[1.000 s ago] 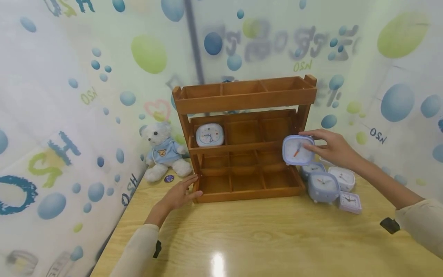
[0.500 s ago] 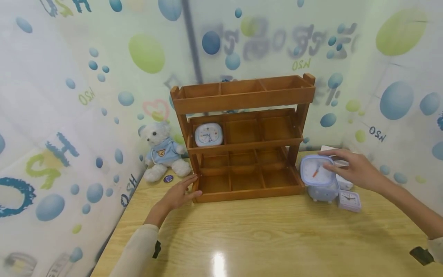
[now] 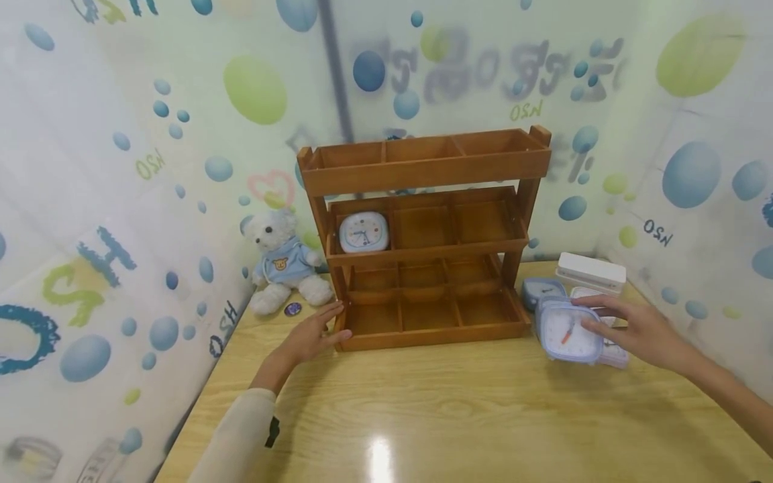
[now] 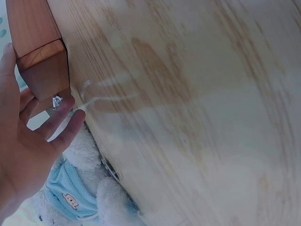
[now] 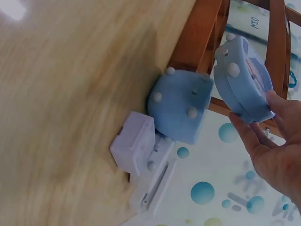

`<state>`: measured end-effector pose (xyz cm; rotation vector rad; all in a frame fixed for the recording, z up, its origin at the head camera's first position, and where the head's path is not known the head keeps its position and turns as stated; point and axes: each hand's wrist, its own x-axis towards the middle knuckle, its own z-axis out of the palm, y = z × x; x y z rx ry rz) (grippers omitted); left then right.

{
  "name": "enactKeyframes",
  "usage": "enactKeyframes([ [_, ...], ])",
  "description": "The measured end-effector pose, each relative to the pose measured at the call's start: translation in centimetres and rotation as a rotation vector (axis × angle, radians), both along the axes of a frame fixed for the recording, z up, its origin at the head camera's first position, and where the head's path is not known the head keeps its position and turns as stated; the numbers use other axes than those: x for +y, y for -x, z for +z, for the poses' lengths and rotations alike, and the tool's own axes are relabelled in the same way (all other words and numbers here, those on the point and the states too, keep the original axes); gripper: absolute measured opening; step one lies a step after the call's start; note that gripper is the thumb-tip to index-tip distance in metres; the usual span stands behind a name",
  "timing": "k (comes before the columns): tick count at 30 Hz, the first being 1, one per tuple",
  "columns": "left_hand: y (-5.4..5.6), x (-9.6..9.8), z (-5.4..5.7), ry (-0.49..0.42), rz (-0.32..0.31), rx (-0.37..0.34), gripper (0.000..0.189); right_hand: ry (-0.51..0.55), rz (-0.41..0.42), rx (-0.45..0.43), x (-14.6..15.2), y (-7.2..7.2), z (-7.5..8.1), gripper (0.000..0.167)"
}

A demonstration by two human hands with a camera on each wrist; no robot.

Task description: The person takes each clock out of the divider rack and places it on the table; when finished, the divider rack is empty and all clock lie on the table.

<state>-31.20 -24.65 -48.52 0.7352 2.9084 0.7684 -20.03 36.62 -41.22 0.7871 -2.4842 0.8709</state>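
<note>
In the head view my right hand (image 3: 640, 332) holds a light-blue alarm clock (image 3: 561, 339) by its upper right side, its white dial with an orange hand facing me. The right wrist view shows the held clock (image 5: 240, 80) raised off the table, with fingers and thumb at one end. Behind it is another blue clock (image 5: 178, 106), with a small lilac clock (image 5: 134, 141) alongside. My left hand (image 3: 308, 339) touches the front left corner of a brown wooden shelf rack (image 3: 423, 341), fingers fairly straight. A white-and-blue clock (image 3: 364, 232) sits in the middle tier's left compartment.
A grey-blue clock (image 3: 543, 290) and a white box (image 3: 592, 268) stand right of the rack, near the wall. On the left sits a white teddy bear (image 3: 280, 261) in a blue top, a round purple badge (image 3: 292, 309) by its foot.
My right hand has carried the blue clock away from the rack's right side, rightward and down toward the front of the clock group. The left hand stays at the rack's corner.
</note>
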Motion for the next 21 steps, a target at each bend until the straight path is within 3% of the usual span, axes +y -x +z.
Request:
enactKeyframes([
  [5, 0.1, -0.1, 0.0, -0.008, -0.006, -0.002, 0.077, 0.016, 0.012, 0.009, -0.8, -0.5, -1.7, 0.040],
  [13, -0.1, -0.1, -0.2, -0.004, 0.000, 0.005, 0.077, 0.060, -0.004, -0.067, -0.8, -2.0, -5.1, 0.035],
  [21, 0.1, -0.1, -0.1, 0.018, -0.006, 0.016, 0.077, 0.141, 0.037, -0.093, -0.8, -1.8, -7.0, 0.033],
])
